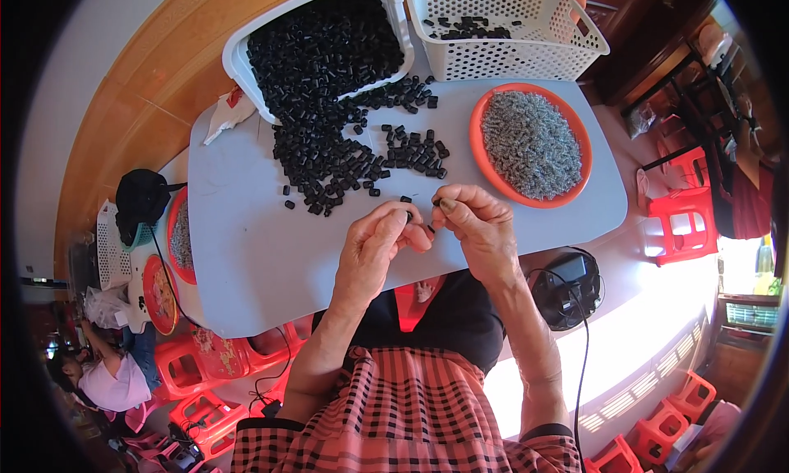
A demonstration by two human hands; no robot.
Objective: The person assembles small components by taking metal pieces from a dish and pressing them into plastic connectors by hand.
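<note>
Above the near edge of the table, my two hands are close together. Between thumb and fingers, my left hand (380, 241) pinches a small black plastic piece (408, 216). My right hand (478, 226) is closed in a pinch just beside it; whatever is at its fingertips is too small to make out. Beyond my hands, many loose black plastic pieces (333, 156) spill from a tipped white tub (236, 62). Right of them stands an orange-red bowl (475, 136) heaped with tiny silvery pieces (530, 140), their kind unclear.
A white perforated basket (514, 60) holding some black pieces stands at the table's (238, 251) far side. At left are another red bowl (174, 235) and a black cap (141, 198). Red stools (686, 226) stand around. A person (119, 381) sits lower left. Cables hang nearby.
</note>
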